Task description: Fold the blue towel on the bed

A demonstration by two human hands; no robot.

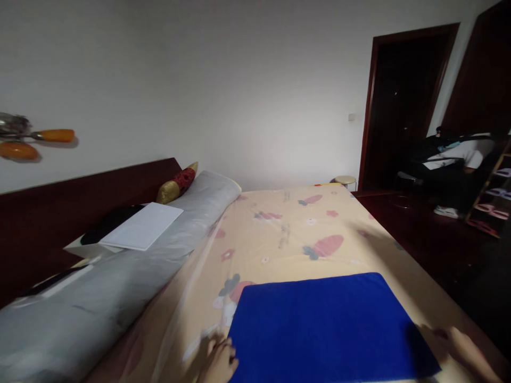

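Note:
A blue cloth (319, 330) lies flat on the bed's patterned sheet (287, 223), close in front of me. At its left edge is my left hand (220, 363), with the fingers curled in against the cloth's border. Beyond the right edge, over the sheet, is my right hand (463, 348). Motion smears its fingers, and a small gap seems to separate them from the cloth. The wrists of both hands run out of the bottom of the view.
Along the bed's left side runs a long grey bolster (159, 266) with a flat white object (142, 226) on it. A red and gold pillow (178, 183) leans by the dark headboard (120, 183). A stool (345, 180), a seated person (459, 154) and a shoe rack (493, 197) are at the right.

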